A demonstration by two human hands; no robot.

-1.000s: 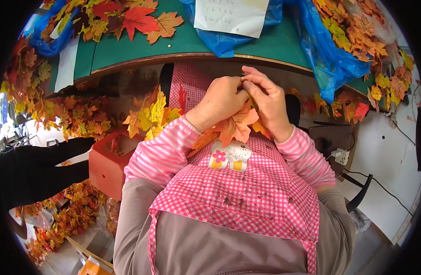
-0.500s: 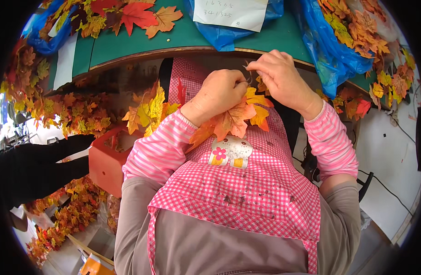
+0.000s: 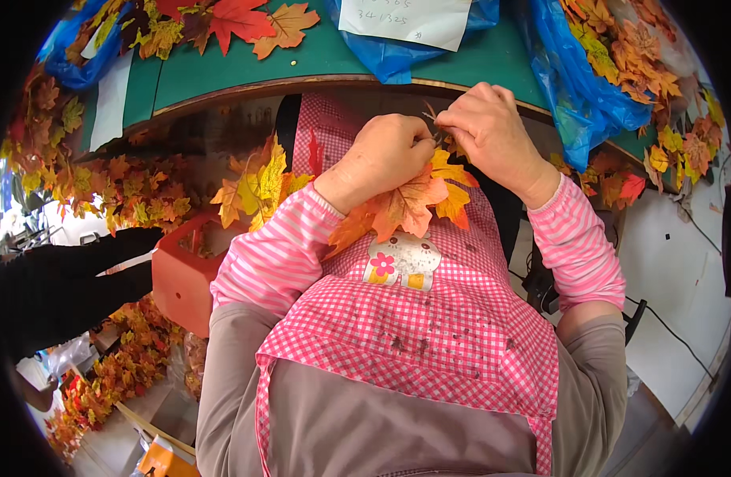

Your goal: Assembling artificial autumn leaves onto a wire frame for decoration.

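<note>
I see my left hand (image 3: 385, 155) clamped on the orange leaf bunch (image 3: 409, 203) just below the worktop's (image 3: 302, 63) front edge; my right hand (image 3: 489, 131) pinches its stems. Mid-bundling, I judge; next needs steady tension.

A white paper label (image 3: 405, 17) with handwriting lies on a crumpled blue plastic bag (image 3: 397, 56) at the far edge of the green table (image 3: 318, 60), while a larger blue bag (image 3: 576, 95) of leaves sits to its right.
</note>
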